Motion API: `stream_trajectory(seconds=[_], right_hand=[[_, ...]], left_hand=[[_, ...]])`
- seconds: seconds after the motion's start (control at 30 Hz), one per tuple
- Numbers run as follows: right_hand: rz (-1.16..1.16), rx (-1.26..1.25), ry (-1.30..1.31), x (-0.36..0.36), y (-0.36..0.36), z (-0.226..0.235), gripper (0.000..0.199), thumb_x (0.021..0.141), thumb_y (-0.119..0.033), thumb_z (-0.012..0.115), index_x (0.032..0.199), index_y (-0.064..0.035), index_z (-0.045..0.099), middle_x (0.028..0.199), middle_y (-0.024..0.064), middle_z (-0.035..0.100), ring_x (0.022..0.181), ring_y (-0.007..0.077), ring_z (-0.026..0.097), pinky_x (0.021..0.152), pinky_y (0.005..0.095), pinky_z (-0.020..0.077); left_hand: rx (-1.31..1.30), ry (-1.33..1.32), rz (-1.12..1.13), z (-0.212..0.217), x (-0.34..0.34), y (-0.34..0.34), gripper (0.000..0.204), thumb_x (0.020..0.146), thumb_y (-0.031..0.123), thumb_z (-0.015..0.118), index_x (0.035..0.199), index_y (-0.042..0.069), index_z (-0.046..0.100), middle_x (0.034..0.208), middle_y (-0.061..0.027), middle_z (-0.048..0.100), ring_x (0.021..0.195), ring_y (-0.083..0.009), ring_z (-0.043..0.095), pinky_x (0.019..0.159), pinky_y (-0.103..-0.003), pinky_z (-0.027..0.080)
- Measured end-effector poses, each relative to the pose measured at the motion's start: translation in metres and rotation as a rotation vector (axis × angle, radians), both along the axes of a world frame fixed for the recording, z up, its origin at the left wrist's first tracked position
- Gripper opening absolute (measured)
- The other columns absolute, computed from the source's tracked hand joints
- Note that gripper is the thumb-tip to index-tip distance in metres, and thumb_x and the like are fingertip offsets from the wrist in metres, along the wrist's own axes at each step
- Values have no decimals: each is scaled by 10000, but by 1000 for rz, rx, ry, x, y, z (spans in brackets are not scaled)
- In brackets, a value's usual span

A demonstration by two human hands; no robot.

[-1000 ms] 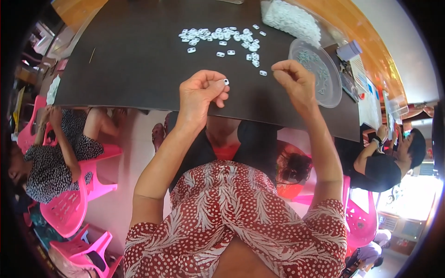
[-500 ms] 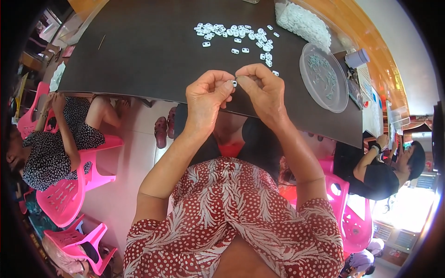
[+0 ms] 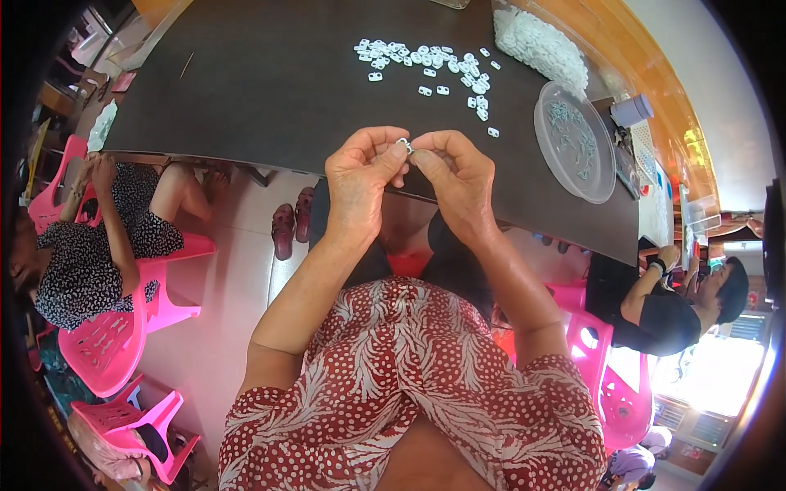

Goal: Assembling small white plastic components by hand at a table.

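Note:
My left hand (image 3: 359,176) pinches a small white two-holed plastic piece (image 3: 404,142) between thumb and fingertips, just above the table's front edge. Thumb and forefinger of my right hand (image 3: 458,178) are closed right against that piece; whatever they grip is too small to make out. Beyond my hands, loose white two-holed pieces (image 3: 381,54) lie scattered on the dark table (image 3: 254,98). To the right stands a round clear plastic dish (image 3: 602,193) with small grey-green slender parts (image 3: 583,146) in it.
A clear bag of white pieces (image 3: 540,51) is at the back right, near a lilac cup (image 3: 630,110). A thin stick (image 3: 187,65) lies at the far left. Other people sit on both sides, with pink chairs (image 3: 106,352) at left. Dark red sandals (image 3: 283,229) rest on the floor.
My right fingertips have come down and closed in on the white piece, which now looks tilted between both hands. The whole view has shifted slightly.

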State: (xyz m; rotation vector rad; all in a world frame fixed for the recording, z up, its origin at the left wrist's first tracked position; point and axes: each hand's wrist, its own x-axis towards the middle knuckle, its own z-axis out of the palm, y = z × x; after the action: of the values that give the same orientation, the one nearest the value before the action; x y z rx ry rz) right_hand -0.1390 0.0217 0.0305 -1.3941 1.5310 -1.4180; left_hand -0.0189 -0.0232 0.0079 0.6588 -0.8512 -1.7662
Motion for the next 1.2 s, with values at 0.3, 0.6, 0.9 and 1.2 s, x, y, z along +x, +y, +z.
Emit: stream_trajectory(seconds=[0.3,0.6,0.9,1.2], right_hand=[[-6,-80,-62,1,0,-2,81,826,36,570,897,20,606,793,14,603,716,48,542,646,197,449],[-8,-3,-139,2,-3,0,154,804,17,612,957,13,606,807,-2,601,709,32,534,640,181,453],[18,17,-144,2,-4,0,169,799,16,608,969,17,603,809,6,604,710,36,536,642,180,454],[46,11,-84,0,-5,0,139,797,-1,614,935,19,613,778,-5,597,693,32,517,626,185,447]], left_hand=[[-41,-23,-3,1,8,1,82,849,40,605,915,-9,602,772,-48,617,632,-82,559,531,-192,440],[-87,-114,-22,0,13,3,121,848,37,596,959,-4,620,765,-6,607,634,-40,535,525,-150,399],[-144,-111,21,-1,10,3,102,826,-29,587,924,-32,617,759,-6,600,642,-61,533,559,-187,434],[-553,-518,161,-11,11,4,103,848,26,608,938,-20,624,806,-3,597,666,-42,499,582,-171,415]])
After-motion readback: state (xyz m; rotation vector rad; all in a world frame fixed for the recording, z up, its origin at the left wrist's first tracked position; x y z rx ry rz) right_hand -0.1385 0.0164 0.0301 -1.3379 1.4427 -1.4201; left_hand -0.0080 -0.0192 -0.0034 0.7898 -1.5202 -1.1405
